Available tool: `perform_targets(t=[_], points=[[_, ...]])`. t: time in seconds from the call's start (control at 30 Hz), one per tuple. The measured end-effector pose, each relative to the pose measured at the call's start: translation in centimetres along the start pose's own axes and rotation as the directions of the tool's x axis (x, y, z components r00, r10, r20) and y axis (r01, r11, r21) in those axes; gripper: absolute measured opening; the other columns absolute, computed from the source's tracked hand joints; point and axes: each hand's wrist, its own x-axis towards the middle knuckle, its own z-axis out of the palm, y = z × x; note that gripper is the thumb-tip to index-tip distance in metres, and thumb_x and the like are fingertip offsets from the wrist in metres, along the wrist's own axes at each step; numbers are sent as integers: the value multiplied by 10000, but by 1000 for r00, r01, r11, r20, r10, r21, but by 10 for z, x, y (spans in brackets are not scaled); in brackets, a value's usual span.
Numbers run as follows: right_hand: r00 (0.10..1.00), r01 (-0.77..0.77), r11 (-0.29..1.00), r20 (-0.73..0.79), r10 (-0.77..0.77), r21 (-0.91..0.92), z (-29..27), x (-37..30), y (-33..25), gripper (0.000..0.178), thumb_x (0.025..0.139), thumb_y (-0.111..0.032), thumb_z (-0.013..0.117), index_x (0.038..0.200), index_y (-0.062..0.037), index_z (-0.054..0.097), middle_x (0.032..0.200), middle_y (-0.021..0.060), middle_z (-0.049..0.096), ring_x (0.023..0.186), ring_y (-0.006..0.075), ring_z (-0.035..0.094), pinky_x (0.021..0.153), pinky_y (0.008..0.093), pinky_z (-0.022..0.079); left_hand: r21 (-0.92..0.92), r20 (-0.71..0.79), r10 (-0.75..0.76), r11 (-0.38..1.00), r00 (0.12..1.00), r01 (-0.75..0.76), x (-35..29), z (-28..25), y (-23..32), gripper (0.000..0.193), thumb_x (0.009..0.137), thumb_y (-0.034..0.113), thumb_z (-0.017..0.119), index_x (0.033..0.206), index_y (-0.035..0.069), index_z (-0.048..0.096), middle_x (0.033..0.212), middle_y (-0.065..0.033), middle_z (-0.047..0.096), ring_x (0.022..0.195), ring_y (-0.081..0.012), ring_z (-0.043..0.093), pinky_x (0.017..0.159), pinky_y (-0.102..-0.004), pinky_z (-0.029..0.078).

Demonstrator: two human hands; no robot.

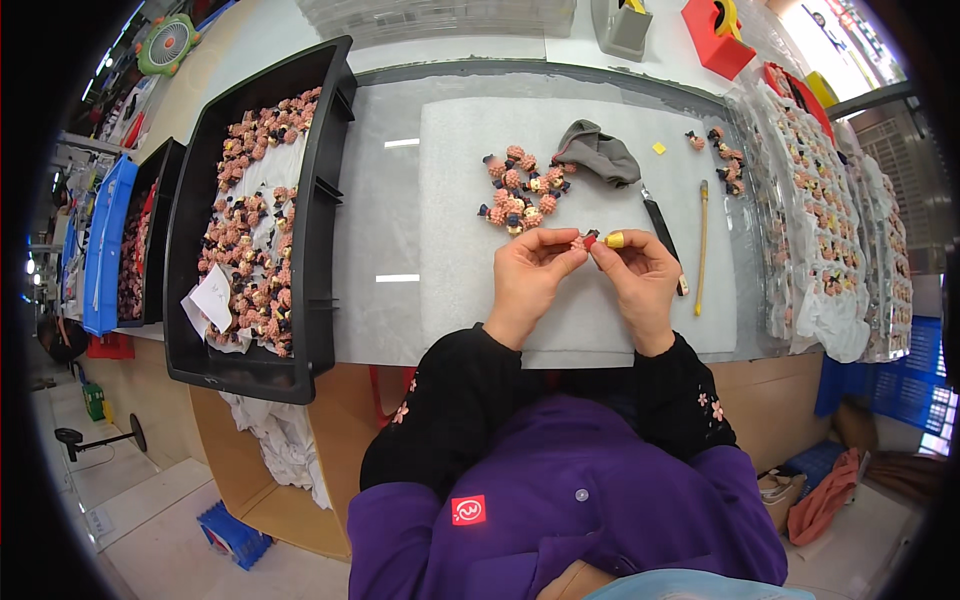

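Note:
My left hand (pixel 528 272) pinches a small pink figurine (pixel 582 241) over the white foam sheet (pixel 450 230). My right hand (pixel 640 272) meets it from the right, fingers closed on a small tool with a red and yellow tip (pixel 606 240) that touches the figurine. Just beyond the hands lies a loose pile of similar pink figurines (pixel 520 190). A few more figurines (pixel 725 155) lie at the sheet's far right.
A long black tray (pixel 325 200) of pink figurines stands at the left. Clear blister trays of figurines (pixel 830 220) line the right. A grey cloth (pixel 598 152), a black-handled tool (pixel 662 228) and a yellow stick (pixel 701 245) lie near the hands. Grey and red tape dispensers (pixel 720 35) stand at the back.

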Motion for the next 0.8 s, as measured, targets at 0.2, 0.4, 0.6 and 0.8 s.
perform_targets(t=[0.2,0.4,0.6,0.8], points=[[999,38,998,-14,-38,-50,0,-1,1,133,741,54,640,847,29,564,824,45,588,728,81,566,654,194,462,62,-1,106,992,994,-106,-1,0,-6,202,734,-96,610,931,-59,584,924,-108,603,841,-141,588,770,-258,494],[998,67,993,-3,-67,-95,-2,-1,2,138,730,57,646,839,24,569,825,46,576,728,80,555,649,201,457,157,22,227,961,974,-228,1,-3,-12,190,722,-119,601,902,-59,593,955,-118,579,819,-142,581,747,-252,497],[998,57,993,6,-57,-100,-1,-1,1,140,722,61,649,830,22,569,826,48,574,728,82,552,646,201,453,164,4,230,960,973,-228,0,-1,-11,183,716,-127,600,887,-61,598,959,-123,575,812,-142,578,730,-251,499],[995,99,986,12,-98,-133,-2,0,1,142,720,61,652,821,18,562,817,44,565,719,80,543,638,199,448,202,-11,281,940,960,-273,0,2,-10,175,709,-125,602,874,-64,602,953,-115,577,812,-142,583,720,-246,501]])
